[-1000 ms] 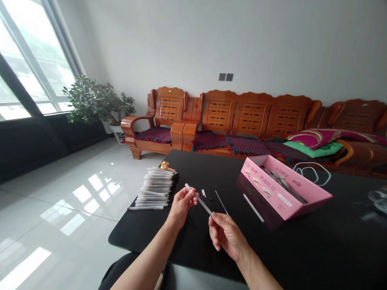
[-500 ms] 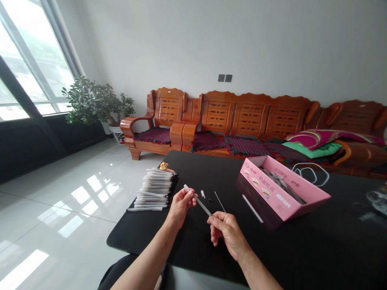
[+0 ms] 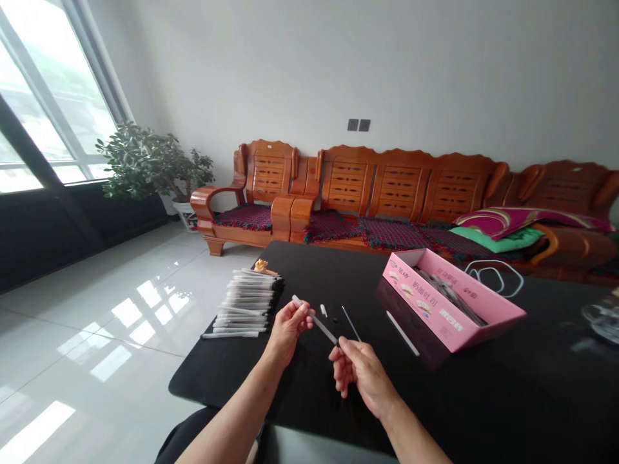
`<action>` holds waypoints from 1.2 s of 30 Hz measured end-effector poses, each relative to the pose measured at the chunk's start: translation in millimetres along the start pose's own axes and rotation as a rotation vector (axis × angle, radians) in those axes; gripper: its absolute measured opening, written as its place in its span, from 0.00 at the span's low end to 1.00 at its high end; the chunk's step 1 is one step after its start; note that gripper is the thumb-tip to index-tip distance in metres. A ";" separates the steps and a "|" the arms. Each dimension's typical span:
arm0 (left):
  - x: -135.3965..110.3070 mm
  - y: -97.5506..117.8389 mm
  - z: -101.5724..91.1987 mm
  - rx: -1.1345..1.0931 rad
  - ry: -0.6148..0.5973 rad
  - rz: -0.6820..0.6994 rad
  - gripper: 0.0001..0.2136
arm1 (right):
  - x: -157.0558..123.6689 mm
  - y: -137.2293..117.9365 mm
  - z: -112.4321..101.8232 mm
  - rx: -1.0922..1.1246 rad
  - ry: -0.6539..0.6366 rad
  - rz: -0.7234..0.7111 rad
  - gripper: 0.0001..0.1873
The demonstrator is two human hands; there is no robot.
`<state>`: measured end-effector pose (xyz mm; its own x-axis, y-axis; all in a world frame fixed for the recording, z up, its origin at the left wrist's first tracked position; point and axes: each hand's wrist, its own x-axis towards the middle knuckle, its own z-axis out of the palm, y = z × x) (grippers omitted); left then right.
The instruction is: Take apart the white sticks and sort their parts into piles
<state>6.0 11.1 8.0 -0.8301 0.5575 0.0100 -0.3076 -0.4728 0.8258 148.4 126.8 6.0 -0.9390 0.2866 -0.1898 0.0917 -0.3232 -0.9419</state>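
the black surface (image 3: 483, 399) fills the lower right of the head view. its near-left corner lies just ahead of the person.

the pink box (image 3: 438, 314) stands open on the surface, well to the right of both hands and farther from the person. dark slim parts lie inside it; their kind cannot be told.

a stack of white pens (image 3: 246, 303) lies on the left edge of the surface, just beyond and to the left of the left hand (image 3: 287, 325).

left hand: closed, thumb and fingers pinched on the white tube (image 3: 316, 320) near its far end. right hand (image 3: 360, 370): closed, fingertips pinched at the tube's near end. whether something small is also held there cannot be told.

position of the tube: held clear of the surface, between the two hands. its long axis runs diagonally, from far-left at the left hand to near-right at the right hand. the left hand sits higher and farther out; the right hand sits nearer the person.

a white stick (image 3: 402, 333) lies on the surface beside the near wall of the box. a thin dark rod (image 3: 351, 323) lies just right of the tube, roughly parallel to it and nearer the right hand. a small white cap (image 3: 323, 310) lies between the rod and the left hand, just beside the tube.
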 end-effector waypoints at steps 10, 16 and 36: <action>0.4 -0.7 -0.5 0.008 -0.012 0.007 0.15 | 0.4 3.1 -0.1 0.010 -0.003 -0.004 0.26; -0.2 -2.1 -0.4 0.009 -0.017 0.006 0.14 | 0.3 4.3 -0.6 0.029 -0.012 0.007 0.26; 8.9 -13.1 -15.7 -0.008 0.214 -0.069 0.10 | 36.8 20.3 -27.7 -1.618 0.532 -0.379 0.13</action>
<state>-4.7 11.6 -11.6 -0.8864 0.4317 -0.1669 -0.3702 -0.4447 0.8156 124.9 155.8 -27.7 -0.8135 0.4737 0.3373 0.4333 0.8806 -0.1916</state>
